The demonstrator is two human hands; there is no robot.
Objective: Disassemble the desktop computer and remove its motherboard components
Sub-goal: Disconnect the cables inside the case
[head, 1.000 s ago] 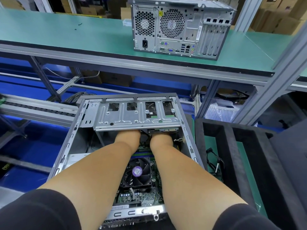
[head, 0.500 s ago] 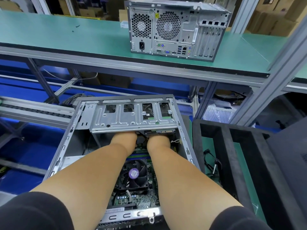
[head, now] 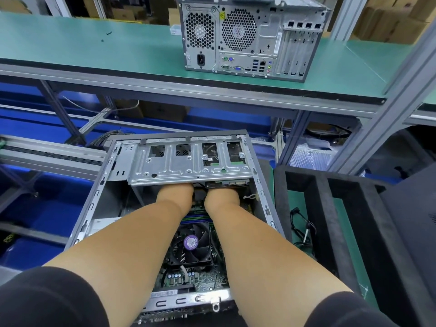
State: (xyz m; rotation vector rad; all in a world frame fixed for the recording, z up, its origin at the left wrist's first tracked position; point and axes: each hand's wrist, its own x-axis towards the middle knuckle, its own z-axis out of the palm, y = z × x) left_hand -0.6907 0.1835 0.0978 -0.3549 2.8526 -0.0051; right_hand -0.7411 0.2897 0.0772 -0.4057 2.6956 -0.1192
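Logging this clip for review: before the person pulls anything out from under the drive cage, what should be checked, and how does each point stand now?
1. Open case side panel off: ok.
2. Left hand grip under the drive cage: cannot tell, fingers hidden.
3. Right hand grip: cannot tell.
4. Cables there unplugged: cannot tell.
5. CPU fan clear of both forearms: ok.

Open grey computer case (head: 99, 199), motherboard (head: 200, 279) exposed

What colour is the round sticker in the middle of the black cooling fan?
Purple, on the round sticker at the black cooling fan's hub, seen in the head view.
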